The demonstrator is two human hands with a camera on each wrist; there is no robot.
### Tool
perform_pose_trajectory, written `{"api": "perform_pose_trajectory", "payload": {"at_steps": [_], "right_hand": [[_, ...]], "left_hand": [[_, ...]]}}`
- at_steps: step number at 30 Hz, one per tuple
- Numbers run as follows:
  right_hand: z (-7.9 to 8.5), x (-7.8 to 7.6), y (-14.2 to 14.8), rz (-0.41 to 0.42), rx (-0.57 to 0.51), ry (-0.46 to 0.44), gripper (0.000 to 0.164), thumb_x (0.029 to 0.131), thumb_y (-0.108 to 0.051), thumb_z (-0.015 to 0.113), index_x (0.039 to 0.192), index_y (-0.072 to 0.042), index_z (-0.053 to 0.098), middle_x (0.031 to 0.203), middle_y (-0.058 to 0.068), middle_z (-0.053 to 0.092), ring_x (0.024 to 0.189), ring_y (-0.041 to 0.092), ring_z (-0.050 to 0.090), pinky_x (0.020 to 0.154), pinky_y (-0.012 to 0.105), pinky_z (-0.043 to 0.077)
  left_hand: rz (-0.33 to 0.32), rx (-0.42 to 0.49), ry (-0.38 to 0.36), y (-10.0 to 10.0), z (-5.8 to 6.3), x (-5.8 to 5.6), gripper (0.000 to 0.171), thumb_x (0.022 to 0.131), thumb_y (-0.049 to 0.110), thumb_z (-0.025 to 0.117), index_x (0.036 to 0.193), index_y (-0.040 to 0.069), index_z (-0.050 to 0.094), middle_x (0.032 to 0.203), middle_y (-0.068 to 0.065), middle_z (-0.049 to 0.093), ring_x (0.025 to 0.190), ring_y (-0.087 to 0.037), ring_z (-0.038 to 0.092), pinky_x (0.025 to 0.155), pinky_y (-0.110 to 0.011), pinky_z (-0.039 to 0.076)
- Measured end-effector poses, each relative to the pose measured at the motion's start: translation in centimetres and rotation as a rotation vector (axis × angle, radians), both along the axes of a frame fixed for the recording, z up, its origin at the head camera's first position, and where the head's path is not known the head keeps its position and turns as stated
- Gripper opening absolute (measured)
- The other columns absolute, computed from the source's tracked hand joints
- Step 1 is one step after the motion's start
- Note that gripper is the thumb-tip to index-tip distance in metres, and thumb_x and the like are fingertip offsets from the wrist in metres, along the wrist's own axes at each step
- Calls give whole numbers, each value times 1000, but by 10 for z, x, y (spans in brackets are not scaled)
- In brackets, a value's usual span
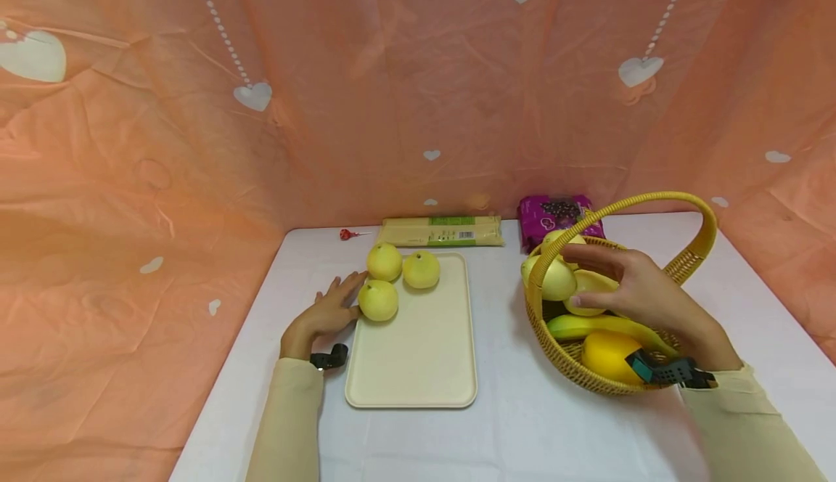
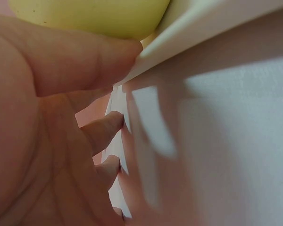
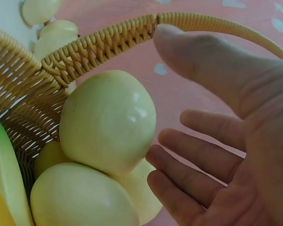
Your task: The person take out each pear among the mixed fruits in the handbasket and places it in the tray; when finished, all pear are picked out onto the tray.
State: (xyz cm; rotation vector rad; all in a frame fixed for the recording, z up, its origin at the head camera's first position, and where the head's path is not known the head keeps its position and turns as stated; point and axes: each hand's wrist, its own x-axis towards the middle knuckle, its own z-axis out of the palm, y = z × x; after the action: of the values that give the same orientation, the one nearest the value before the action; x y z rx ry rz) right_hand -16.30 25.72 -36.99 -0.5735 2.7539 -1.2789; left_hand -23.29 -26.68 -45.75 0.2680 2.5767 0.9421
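Observation:
At the left edge of the cream tray (image 1: pixel 418 373), my left hand (image 1: pixel 326 313) lies with its fingers spread. Its thumb is by the tray rim (image 2: pixel 184 35), close against a yellow-green pear (image 2: pixel 94 19). Three pears sit at the tray's far left, including a rear one (image 1: pixel 384 261) and a right one (image 1: pixel 421 270). Over the wicker basket (image 1: pixel 555 355), my right hand (image 1: pixel 643 289) reaches under the handle with fingers extended and thumb apart. A pale pear (image 3: pixel 111 120) on the basket's pile is beside its fingertips, not gripped; contact is hard to tell.
A banana (image 1: pixel 604 324) and a yellow fruit (image 1: pixel 607 357) share the basket. Its tall handle (image 1: pixel 660 197) arches over the right hand. Behind stand a purple packet (image 1: pixel 538 213), a long beige packet (image 1: pixel 418 232) and a red lollipop (image 1: pixel 346 234).

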Motion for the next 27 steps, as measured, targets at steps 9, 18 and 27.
{"api": "perform_pose_trajectory", "payload": {"at_steps": [9, 18, 27], "right_hand": [[10, -16, -5, 38, 219, 144, 68, 88, -34, 94, 146, -9, 70, 137, 11, 77, 128, 39, 73, 110, 48, 58], [13, -28, -17, 58, 289, 104, 68, 86, -42, 95, 143, -12, 72, 136, 14, 77, 118, 34, 75, 101, 56, 61], [8, -32, -32, 100, 336, 204, 59, 79, -29, 100, 134, -23, 78, 129, 3, 77, 101, 17, 67, 87, 37, 58]], "left_hand": [[-3, -16, 3, 0, -3, -2, 82, 101, 19, 57, 176, 16, 24, 183, -23, 11, 169, -50, -10, 128, -78, -14], [4, -24, 3, 1, -2, -3, 82, 101, 16, 58, 176, 17, 25, 184, -21, 13, 169, -49, -9, 128, -78, -13], [4, -27, -1, 2, -1, -2, 83, 100, 15, 57, 176, 17, 24, 184, -21, 12, 170, -49, -9, 129, -78, -13]]}}
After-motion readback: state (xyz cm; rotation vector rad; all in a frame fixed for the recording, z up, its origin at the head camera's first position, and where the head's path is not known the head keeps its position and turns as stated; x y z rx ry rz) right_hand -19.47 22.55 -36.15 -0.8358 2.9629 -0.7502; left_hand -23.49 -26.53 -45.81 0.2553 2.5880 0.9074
